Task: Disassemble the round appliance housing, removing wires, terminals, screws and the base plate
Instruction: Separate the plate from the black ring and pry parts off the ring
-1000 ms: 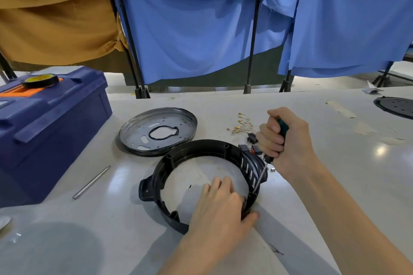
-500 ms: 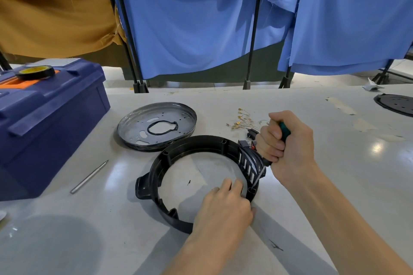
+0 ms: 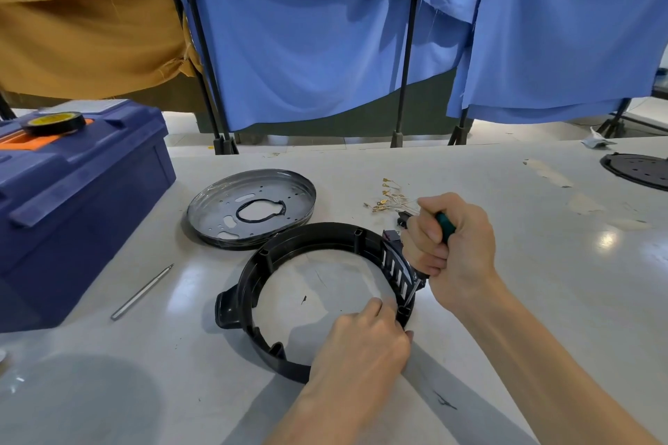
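Note:
The black round housing ring [image 3: 274,249] lies flat on the white table. My left hand [image 3: 365,340] clamps its near right rim, fingers inside, thumb outside. My right hand [image 3: 452,249] is fisted around a green-handled screwdriver [image 3: 445,226]; its metal shaft slants down to the ring's right side by the vent slots [image 3: 395,269]. The grey metal base plate [image 3: 253,208] rests separately behind the ring. A loose bundle of wires with brass terminals [image 3: 388,197] lies beyond my right hand. The screwdriver tip is hidden against the ring.
A blue toolbox [image 3: 72,199] with a tape roll [image 3: 54,122] on its lid stands at the left. A metal rod [image 3: 142,291] lies in front of it. A black round part [image 3: 639,170] sits at the far right edge. Blue and tan cloths hang behind.
My left hand has slid a little right along the rim, gripping it more tightly. The right hand and screwdriver stay at the same spot on the ring.

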A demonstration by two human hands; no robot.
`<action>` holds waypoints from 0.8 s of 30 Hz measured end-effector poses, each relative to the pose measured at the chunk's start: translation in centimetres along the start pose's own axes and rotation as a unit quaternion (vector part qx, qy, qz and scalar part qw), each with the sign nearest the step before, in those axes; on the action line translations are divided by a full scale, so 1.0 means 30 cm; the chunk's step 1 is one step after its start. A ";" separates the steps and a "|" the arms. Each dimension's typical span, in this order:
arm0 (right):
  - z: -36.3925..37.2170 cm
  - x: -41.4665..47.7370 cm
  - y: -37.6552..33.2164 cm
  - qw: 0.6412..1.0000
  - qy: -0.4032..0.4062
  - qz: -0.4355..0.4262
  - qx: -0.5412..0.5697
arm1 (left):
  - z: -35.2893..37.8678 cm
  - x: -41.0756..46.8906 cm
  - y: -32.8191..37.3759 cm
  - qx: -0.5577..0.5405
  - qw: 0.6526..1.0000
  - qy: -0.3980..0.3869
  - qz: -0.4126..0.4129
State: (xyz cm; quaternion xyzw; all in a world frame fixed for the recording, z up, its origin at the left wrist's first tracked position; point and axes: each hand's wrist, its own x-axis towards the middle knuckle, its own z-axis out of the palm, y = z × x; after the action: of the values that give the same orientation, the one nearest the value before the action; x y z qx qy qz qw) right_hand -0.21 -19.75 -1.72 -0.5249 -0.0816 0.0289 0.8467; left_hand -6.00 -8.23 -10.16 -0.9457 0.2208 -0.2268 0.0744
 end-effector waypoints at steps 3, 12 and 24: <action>0.013 -0.005 0.000 0.999 -0.040 -0.007 -0.025 | -0.008 -0.002 0.001 0.030 1.000 0.010 0.001; 0.027 -0.011 0.004 0.994 -0.095 -0.019 -0.041 | -0.013 -0.009 0.007 0.055 0.998 0.001 0.005; 0.003 0.004 0.000 0.998 -0.056 -0.015 -0.027 | -0.005 -0.006 0.006 0.080 0.996 0.023 -0.006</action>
State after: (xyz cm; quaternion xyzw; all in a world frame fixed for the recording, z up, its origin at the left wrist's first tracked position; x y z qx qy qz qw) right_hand -0.10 -19.66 -1.66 -0.5439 -0.1381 0.0431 0.8266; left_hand -6.28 -8.31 -10.15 -0.9325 0.1975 -0.2662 0.1434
